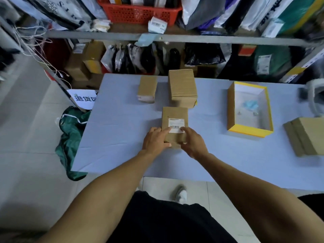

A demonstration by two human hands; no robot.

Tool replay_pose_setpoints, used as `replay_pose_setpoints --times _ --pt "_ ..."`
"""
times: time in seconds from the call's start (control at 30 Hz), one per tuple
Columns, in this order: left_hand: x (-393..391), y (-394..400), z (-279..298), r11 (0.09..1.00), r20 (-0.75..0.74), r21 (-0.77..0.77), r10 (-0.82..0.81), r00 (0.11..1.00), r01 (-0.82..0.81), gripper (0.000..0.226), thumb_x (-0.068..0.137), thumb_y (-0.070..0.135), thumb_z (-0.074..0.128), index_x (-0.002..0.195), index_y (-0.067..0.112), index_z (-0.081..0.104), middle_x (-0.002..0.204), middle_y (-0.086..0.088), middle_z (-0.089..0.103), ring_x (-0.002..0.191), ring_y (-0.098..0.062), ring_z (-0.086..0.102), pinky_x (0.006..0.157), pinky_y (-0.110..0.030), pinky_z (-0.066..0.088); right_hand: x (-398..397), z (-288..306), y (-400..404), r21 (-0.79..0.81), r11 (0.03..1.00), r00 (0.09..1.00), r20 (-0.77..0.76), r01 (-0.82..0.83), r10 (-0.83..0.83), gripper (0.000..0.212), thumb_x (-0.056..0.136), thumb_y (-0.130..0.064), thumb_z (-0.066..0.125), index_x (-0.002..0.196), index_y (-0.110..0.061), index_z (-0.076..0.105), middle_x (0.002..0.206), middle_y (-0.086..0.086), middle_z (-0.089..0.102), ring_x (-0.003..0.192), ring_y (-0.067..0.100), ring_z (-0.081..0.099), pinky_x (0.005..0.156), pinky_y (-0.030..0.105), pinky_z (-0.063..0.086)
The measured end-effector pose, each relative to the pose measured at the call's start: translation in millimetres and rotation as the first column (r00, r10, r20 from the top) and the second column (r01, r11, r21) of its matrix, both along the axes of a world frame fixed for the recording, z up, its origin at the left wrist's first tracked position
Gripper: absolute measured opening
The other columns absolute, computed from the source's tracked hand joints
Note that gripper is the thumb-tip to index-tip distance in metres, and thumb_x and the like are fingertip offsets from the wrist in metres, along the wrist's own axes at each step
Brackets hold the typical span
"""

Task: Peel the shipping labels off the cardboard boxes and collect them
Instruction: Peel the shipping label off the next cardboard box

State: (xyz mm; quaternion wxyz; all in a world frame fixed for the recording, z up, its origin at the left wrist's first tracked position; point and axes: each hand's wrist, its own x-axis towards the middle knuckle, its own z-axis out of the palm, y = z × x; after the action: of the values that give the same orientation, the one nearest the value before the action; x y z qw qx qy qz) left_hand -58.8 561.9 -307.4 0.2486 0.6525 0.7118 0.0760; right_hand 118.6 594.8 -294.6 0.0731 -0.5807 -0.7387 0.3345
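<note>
Your left hand [155, 140] grips the light, stiff box [174, 127] while your right hand [192, 142] fingers [184, 129] curl onto the thin, tearable label [176, 126]; lift its near corner slowly.

A white paper sign [82, 99] hanging at the table's left far corner shows blue Chinese characters, "退货区", with the last one partly cut off by the table edge. The white shipping label [176, 125] on the nearest cardboard box [174, 118] carries a barcode and a small number at its top right, possibly "12"; its other print is too small to read.
</note>
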Motion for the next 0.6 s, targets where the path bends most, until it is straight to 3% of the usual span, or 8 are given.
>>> replay_pose_setpoints --times 0.27,0.43,0.53,0.6 --pt "7 -12 -14 1.000 0.039 -0.027 0.017 0.999 -0.016 0.070 0.084 0.043 0.067 0.146 0.035 0.036 0.145 -0.003 0.039 0.131 -0.025 0.033 0.102 -0.033 0.037 11 -21 -11 -0.018 1.000 1.000 0.013 0.007 -0.007 0.061 0.082 -0.021 0.062 0.140 -0.024 0.043 0.150 0.004 0.034 0.121 0.027 0.052 0.094 0.035 0.047" --pt "10 8 -18 0.997 0.127 0.058 0.052 0.991 -0.060 0.046 0.088 0.036 0.063 0.131 0.022 0.054 0.156 -0.006 0.023 0.140 -0.028 0.026 0.107 -0.037 0.036 5 -26 -1 0.100 0.985 0.988 -0.068 0.143 -0.137 0.026 0.091 -0.020 0.054 0.113 -0.016 0.065 0.132 0.005 0.054 0.101 0.025 0.063 0.084 0.035 0.052" --pt "17 24 -18 0.997 0.086 0.073 0.032 0.996 -0.039 0.049 0.087 0.037 0.063 0.133 0.022 0.053 0.159 -0.008 0.016 0.141 -0.031 0.021 0.109 -0.039 0.034 -2 -26 22 0.121 0.969 0.974 -0.093 0.215 -0.205 0.014 0.090 -0.019 0.057 0.097 -0.012 0.066 0.115 0.004 0.060 0.090 0.024 0.064 0.078 0.038 0.055" --pt "19 29 -22 0.997 0.038 0.069 -0.020 0.999 0.018 0.053 0.089 0.041 0.060 0.139 0.027 0.049 0.160 -0.007 0.014 0.141 -0.033 0.018 0.111 -0.042 0.032 -4 -26 36 0.114 0.963 0.965 -0.120 0.245 -0.232 0.014 0.086 -0.019 0.061 0.099 -0.016 0.064 0.112 0.003 0.060 0.088 0.022 0.064 0.077 0.040 0.056"
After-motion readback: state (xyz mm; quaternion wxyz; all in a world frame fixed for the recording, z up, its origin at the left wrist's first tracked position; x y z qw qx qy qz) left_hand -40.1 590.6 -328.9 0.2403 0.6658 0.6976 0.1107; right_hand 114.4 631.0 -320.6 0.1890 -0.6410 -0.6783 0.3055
